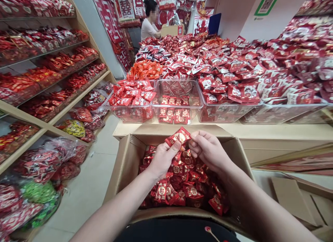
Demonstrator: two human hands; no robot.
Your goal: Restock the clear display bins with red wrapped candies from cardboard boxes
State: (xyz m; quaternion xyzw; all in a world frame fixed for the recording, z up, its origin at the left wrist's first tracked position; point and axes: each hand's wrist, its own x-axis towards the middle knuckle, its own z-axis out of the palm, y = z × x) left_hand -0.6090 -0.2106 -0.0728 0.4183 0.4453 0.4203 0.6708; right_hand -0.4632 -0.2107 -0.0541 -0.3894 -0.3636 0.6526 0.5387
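Note:
My left hand (164, 159) is closed on a small red candy packet (180, 135) with a gold and white round emblem, its thumb across the front. At the packet's right end, my right hand (208, 146) pinches the edge between thumb and finger. Both hands are above an open cardboard box (124, 162) that holds many similar red packets (192, 190). Just beyond the box is a clear plastic bin (194, 111) with rows of red packets lying low inside it.
More clear bins heaped with red packets, one at the left (132, 92) and others at the right (234, 111), line the counter (221, 130). Shelves (78, 96) and bagged goods (47, 162) stand left. Flattened cardboard (293, 197) lies right. Another person (149, 25) is behind the display.

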